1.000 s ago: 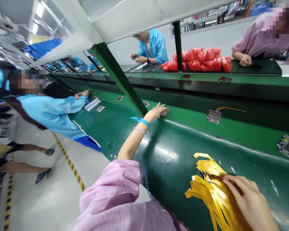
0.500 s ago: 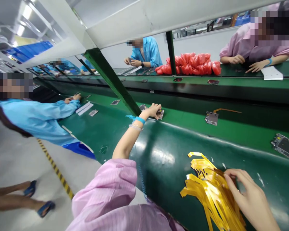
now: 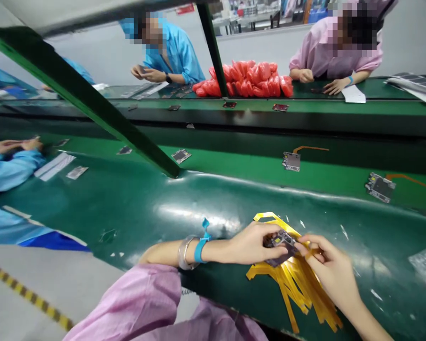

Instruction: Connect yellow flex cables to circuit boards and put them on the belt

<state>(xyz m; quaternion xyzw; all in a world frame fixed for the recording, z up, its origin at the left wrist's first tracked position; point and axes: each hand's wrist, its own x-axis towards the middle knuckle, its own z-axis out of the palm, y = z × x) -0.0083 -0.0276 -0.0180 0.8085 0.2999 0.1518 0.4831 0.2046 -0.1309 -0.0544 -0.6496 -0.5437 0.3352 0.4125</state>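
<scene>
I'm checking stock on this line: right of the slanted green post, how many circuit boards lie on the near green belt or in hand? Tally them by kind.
Circuit boards with orange cables, on the belt: 2
Circuit board without visible cable, on the belt: 1
Circuit board in the left hand: 1
Total: 4

This seems an electronics factory: circuit boards [image 3: 381, 186] lie in a spaced row beyond the far edge of the long green surface [image 3: 135, 199], co-workers [image 3: 184, 52] wear blue or pink coats, and black-yellow tape [image 3: 28, 294] marks the floor [image 3: 64, 274].
</scene>
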